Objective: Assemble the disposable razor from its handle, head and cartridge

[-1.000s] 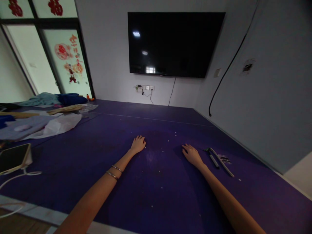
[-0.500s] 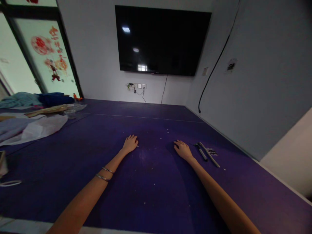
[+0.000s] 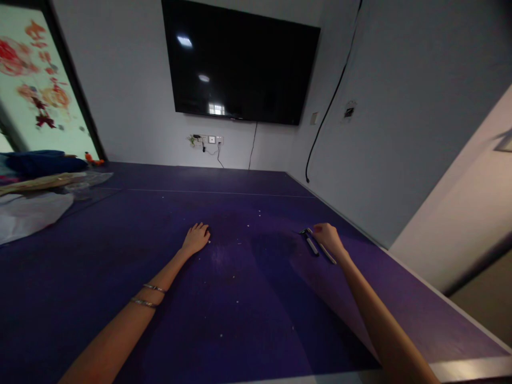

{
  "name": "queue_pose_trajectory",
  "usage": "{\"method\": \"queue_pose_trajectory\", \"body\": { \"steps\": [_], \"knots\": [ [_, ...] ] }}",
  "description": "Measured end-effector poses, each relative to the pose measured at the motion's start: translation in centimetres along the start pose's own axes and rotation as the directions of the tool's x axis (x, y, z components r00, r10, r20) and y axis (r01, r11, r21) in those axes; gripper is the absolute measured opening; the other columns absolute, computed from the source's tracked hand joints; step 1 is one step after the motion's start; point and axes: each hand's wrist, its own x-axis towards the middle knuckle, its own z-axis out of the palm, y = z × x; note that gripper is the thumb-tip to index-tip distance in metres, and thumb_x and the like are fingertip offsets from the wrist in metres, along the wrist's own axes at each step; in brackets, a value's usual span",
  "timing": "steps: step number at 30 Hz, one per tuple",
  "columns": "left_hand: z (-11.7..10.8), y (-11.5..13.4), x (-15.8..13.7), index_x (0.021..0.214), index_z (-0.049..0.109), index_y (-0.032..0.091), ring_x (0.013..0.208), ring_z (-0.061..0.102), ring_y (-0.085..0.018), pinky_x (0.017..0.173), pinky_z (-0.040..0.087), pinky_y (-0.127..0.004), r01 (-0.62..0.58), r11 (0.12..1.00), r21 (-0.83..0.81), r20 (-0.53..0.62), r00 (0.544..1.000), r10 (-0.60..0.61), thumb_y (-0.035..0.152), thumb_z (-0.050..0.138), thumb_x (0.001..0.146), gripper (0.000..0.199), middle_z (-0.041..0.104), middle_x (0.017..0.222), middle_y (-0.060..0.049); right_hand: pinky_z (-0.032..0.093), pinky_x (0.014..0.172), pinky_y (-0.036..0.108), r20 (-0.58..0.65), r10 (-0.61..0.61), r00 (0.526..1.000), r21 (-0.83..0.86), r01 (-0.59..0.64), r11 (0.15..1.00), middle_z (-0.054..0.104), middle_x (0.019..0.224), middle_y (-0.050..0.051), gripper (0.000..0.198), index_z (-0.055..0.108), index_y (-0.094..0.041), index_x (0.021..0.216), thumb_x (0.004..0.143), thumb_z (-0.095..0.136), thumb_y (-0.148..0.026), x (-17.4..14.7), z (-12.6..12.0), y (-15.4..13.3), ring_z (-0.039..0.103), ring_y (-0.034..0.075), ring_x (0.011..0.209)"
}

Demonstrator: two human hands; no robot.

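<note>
My left hand (image 3: pixel 196 239) lies flat on the purple tabletop (image 3: pixel 224 320), its fingers stretched out and holding nothing. A small white bit touches the table beside its thumb. At the right, my right hand (image 3: pixel 328 240) is closed, its fingers curled downward just beyond a pale grey stick (image 3: pixel 327 254). What those fingers hold, if anything, is hidden. Left of the stick lies a slim black and grey tool (image 3: pixel 311 245) with a small crosswise head at its far end; its exact kind is unclear. The small dark strips seen here earlier are covered by my right hand.
White specks (image 3: pixel 248 225) are scattered over the tabletop. A white plastic bag (image 3: pixel 36 213) and dark blue cloth (image 3: pixel 40 162) lie at the left. A black cable (image 3: pixel 326 114) hangs down the right wall. A television (image 3: pixel 244 64) is mounted on the far wall.
My right hand has moved right, across the tool and stick to their far side, and its fingers have curled. My left hand stays flat. The view has turned to the right.
</note>
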Motion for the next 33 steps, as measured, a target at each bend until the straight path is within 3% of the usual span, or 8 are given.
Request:
{"method": "queue_pose_trajectory", "body": {
  "steps": [7,24,30,33],
  "knots": [
    [0.1,-0.1,0.1,0.122,0.052,0.011,0.125,0.039,-0.031,0.100,0.032,-0.045,-0.004,1.000,0.002,0.003,1.000,0.004,0.028,0.033,0.087,0.044,0.050,0.130,-0.015,0.037,0.051,0.020,0.156,0.046,0.987,-0.043,-0.040,0.998,0.067,0.064,0.005,0.019,0.072,-0.013,0.078,0.067,0.060,-0.023,-1.7,0.6,1.7,0.064,0.018,0.066],
    [-0.2,0.4,-0.2,0.118,0.055,0.011,0.122,0.042,-0.030,0.100,0.033,-0.043,0.020,0.999,-0.051,-0.039,0.999,-0.022,0.027,0.038,0.085,0.040,0.052,0.127,-0.014,0.037,0.054,0.018,0.187,0.128,0.974,-0.130,-0.105,0.986,0.069,0.074,0.008,0.013,0.071,-0.015,0.076,0.066,0.063,-0.018,-2.7,1.1,-0.1,0.064,0.018,0.071],
    [-2.4,0.9,0.2,0.111,0.058,0.012,0.110,0.053,-0.022,0.096,0.039,-0.034,0.153,0.976,-0.154,-0.195,0.964,-0.182,0.019,0.038,0.083,0.035,0.059,0.116,-0.012,0.036,0.053,0.020,0.143,0.030,0.989,-0.090,-0.017,0.996,0.069,0.071,0.008,0.020,0.072,-0.014,0.081,0.073,0.055,-0.020,-3.1,0.5,-1.8,0.064,0.018,0.068],
    [-4.5,3.0,0.5,0.103,0.062,0.017,0.102,0.057,-0.020,0.089,0.043,-0.030,0.147,0.964,-0.222,-0.208,0.959,-0.194,0.022,0.041,0.082,0.029,0.063,0.108,-0.008,0.035,0.055,0.021,0.125,-0.049,0.991,-0.070,0.058,0.996,0.070,0.076,0.010,0.022,0.072,-0.014,0.081,0.074,0.053,-0.020,-2.9,0.5,-3.7,0.064,0.020,0.073]
  ]
}}
